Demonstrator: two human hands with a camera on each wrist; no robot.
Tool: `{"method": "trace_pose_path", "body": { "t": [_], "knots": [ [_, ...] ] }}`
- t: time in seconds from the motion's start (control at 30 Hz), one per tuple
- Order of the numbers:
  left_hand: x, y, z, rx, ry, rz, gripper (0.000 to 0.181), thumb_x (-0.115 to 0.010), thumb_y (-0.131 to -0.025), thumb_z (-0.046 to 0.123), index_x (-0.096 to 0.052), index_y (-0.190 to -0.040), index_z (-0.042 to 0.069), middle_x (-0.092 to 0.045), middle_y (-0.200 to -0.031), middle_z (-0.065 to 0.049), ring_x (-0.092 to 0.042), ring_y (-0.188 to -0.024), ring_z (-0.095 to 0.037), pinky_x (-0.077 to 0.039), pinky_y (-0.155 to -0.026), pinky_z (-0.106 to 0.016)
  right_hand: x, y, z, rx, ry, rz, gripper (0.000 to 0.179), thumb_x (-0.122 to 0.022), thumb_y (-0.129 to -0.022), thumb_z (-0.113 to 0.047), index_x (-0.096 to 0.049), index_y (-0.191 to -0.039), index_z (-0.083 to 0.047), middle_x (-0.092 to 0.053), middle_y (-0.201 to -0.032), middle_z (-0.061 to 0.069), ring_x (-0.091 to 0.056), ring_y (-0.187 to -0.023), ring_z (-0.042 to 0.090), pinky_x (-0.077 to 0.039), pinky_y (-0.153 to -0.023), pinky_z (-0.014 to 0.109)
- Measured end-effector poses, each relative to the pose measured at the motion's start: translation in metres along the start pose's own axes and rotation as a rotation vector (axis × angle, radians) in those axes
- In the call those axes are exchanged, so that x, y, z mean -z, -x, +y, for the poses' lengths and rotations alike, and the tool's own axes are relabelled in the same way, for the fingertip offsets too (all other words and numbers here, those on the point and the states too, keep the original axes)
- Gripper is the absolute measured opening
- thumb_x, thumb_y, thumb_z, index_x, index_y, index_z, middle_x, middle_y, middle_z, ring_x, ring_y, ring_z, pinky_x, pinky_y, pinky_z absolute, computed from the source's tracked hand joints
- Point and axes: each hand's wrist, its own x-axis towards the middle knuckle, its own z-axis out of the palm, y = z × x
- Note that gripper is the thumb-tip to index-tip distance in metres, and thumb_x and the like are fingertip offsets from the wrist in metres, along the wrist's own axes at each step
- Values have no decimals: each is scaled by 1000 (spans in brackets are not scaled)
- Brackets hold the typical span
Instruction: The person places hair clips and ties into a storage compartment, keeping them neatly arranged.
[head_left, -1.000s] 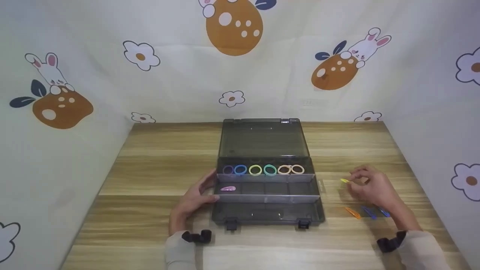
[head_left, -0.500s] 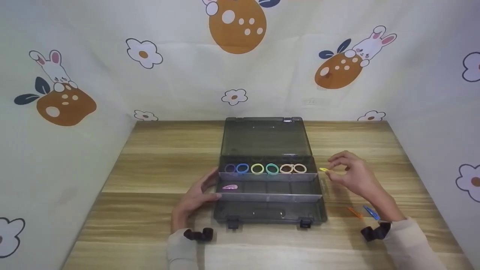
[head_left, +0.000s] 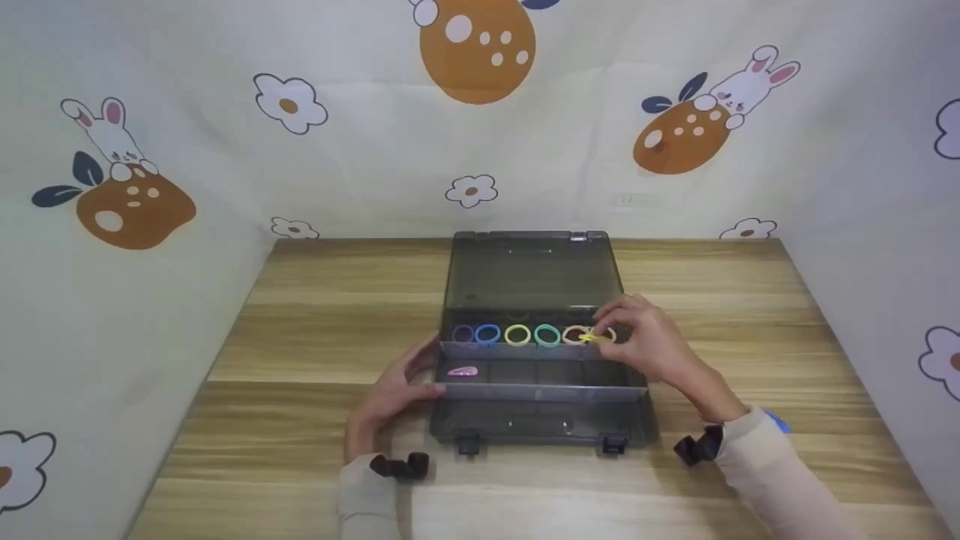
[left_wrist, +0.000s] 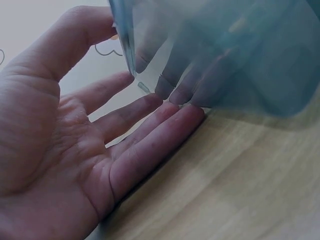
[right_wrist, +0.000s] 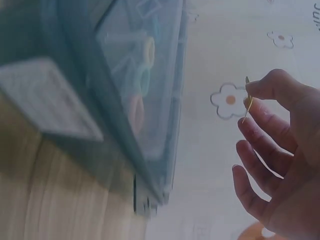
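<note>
The yellow clip [head_left: 587, 337] is pinched between the thumb and forefinger of the right hand [head_left: 649, 341], in front of the rear row's right end in the head view; the right wrist view shows it clear of the box [head_left: 544, 420]. That row holds a purple ring [head_left: 454, 334], a blue ring [head_left: 488, 325], a yellow ring [head_left: 517, 325], a green ring [head_left: 547, 325] and two peach rings [head_left: 565, 335], the rightmost partly covered by the fingers. The pink clip [head_left: 463, 371] lies in the leftmost compartment of the middle row. The lid [head_left: 534, 270] stands open at the back. The right hand comes in over the box's right side, its other fingers spread and lightly bent. The left hand [head_left: 397, 390] rests against the left wall, fingers extended and slightly spread, thumb touching the box. A blue clip [head_left: 778, 421] lies on the desk [head_left: 300, 337], partly hidden by the right sleeve [head_left: 780, 472]. A printed cloth [head_left: 360, 150] hangs behind.
</note>
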Motion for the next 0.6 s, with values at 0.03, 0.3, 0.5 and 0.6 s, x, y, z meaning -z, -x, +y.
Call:
{"method": "trace_pose_path", "body": {
  "t": [0.03,0.3,0.5,0.6],
  "knots": [
    [0,-1,0,0,1,-1,93,-79,-82,10,-27,-159,13,-39,-160,-15,-37,-148,-33,-26,-124,-49,-4,-1,-3,13,-9,0,10,-80,-72,-7,-77,-80,-13,-72,-101,3,-64,-101,25,-54,-85,42],
    [0,-2,-1,0,-4,-4,92,-78,-83,9,-26,-159,14,-40,-159,-15,-38,-147,-33,-32,-122,-47,-30,-11,-28,46,-50,-42,10,-79,-72,-7,-76,-80,-13,-72,-99,1,-64,-99,23,-51,-103,46],
    [-1,-1,0,-8,0,-15,93,-78,-83,10,-26,-159,14,-40,-159,-17,-39,-146,-35,-36,-120,-48,-51,-22,-47,49,-57,-89,6,-79,-74,-10,-76,-78,-13,-74,-100,2,-68,-102,26,-31,-122,55],
    [-1,-1,1,-3,6,-14,93,-78,-83,10,-25,-159,13,-41,-158,-17,-40,-145,-36,-37,-119,-48,-61,-25,-55,39,-88,-141,4,-79,-77,-13,-77,-79,-13,-73,-104,4,-66,-107,28,-40,-116,54]
  ]
}}
